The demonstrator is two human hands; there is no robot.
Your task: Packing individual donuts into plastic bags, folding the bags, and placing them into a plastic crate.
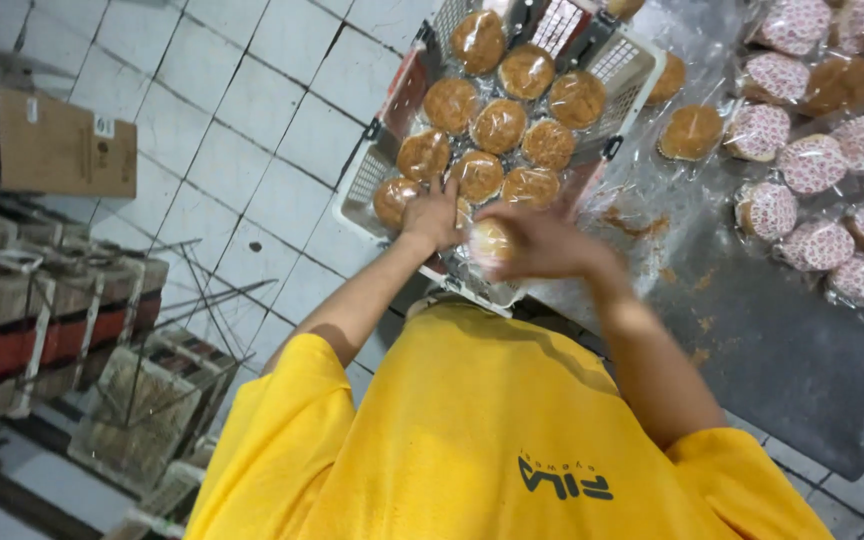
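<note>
A white plastic basket holds several round brown buns in clear wrappers. My left hand rests with spread fingers on the buns at the basket's near end. Beside it my right hand is closed around one wrapped bun, held just above the basket's near rim. Both forearms reach out from a yellow shirt at the bottom of the view.
A dark metal table to the right carries clear plastic sheeting, crumbs and several buns in red-patterned white wrappers. On the left stand a cardboard box and stacked crates on a white tiled floor.
</note>
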